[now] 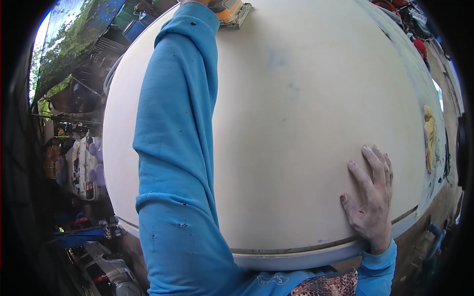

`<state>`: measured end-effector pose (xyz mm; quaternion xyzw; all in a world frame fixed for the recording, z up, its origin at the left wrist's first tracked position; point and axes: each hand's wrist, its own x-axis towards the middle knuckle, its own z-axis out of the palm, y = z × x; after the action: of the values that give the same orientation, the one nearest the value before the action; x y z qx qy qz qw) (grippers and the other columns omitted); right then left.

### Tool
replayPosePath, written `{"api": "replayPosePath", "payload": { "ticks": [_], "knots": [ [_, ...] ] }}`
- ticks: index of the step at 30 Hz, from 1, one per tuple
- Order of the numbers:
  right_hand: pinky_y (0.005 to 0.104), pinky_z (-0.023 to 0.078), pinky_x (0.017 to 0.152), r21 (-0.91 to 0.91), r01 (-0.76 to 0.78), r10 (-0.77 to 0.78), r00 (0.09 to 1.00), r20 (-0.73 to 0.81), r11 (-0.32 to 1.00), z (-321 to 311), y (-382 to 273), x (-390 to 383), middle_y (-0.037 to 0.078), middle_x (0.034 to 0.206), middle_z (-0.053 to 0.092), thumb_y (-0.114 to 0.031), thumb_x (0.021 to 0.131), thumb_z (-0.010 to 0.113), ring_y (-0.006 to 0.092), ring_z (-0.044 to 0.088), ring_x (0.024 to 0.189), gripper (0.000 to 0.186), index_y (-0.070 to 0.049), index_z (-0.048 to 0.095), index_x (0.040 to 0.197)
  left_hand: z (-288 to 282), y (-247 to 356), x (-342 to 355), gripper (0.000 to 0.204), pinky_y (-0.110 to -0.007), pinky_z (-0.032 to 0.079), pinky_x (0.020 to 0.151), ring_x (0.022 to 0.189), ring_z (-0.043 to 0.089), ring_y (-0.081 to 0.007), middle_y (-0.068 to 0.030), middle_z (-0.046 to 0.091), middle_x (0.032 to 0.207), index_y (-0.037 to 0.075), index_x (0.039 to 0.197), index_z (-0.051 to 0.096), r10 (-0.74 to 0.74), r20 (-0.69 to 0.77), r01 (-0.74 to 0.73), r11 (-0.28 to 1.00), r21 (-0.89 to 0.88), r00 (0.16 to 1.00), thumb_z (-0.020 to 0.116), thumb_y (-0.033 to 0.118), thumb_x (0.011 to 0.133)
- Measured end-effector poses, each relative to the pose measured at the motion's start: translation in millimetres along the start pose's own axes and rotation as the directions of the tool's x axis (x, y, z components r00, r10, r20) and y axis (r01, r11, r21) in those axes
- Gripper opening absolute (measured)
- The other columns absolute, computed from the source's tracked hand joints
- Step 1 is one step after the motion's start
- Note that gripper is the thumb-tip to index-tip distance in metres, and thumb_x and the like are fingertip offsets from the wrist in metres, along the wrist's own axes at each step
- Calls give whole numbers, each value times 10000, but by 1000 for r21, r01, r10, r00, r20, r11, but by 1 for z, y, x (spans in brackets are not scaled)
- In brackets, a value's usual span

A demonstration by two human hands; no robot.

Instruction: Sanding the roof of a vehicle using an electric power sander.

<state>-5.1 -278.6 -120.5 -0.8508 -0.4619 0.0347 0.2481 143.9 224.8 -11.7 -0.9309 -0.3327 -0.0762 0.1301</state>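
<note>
A broad, smooth cream-white panel (316,177), looking like part of a vehicle body, fills the middle of the view. Faint bluish patches mark its far half. My left arm, in a blue sleeve, stretches straight across it to the far edge of the picture. Only the wrist of my left hand (194,1) shows there, right beside an orange and grey power sander (229,14) whose flat pad sits against the panel; my fingers are cut off. On the near right part of the panel lies my right hand (373,197), dusty, palm down, fingers spread, holding nothing.
A yellow cloth (429,138) lies along the panel's right side. A dark gap and pale rim (306,256) border its near edge. To the left are dark netting, a white vehicle (86,167) with purple shapes, and silver vehicle parts (106,274). A blue object (434,237) stands lower right.
</note>
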Motion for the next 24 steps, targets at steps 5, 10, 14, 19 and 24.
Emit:
{"api": "replayPosePath", "payload": {
  "ticks": [5,10,14,19,24],
  "knots": [
    [576,254,1211,2,-12,12,1000,8,1000,1,2,-1,215,1478,484,-221,726,768,450,403,1414,577,-81,669,1277,1,-5,-2,449,-415,588,848,1058,721,-282,-84,762,1128,151,1123,776,111,-5,-111,993,37,994,732,502,847],
    [583,253,1213,15,-8,7,1000,9,1000,3,1,1,213,1484,482,-203,723,759,445,404,1420,559,-75,674,1260,48,-50,76,387,-426,564,908,1100,700,-290,-78,752,1150,161,1062,786,153,14,-151,952,267,988,747,477,841],
    [584,247,1219,3,-35,35,999,5,999,2,-2,0,214,1482,485,-174,720,737,443,404,1426,546,-70,675,1253,75,-184,65,390,-427,551,942,1126,687,-302,-96,737,1174,166,1107,764,408,88,-378,716,587,909,746,456,847],
    [580,253,1220,3,-30,30,1000,2,1000,5,-2,1,215,1490,482,-167,726,721,441,399,1432,538,-67,674,1253,62,-277,9,676,-471,473,1073,1311,589,-302,-113,601,1426,184,1325,675,-100,91,89,989,118,991,750,584,784],
    [583,260,1218,18,-32,32,999,3,999,5,-1,-1,218,1498,476,-170,734,710,445,395,1435,536,-57,670,1257,55,-367,-49,604,-456,478,1062,1291,590,-328,-82,601,1410,155,1296,693,-349,109,330,931,158,931,746,511,812]
  ]
}}
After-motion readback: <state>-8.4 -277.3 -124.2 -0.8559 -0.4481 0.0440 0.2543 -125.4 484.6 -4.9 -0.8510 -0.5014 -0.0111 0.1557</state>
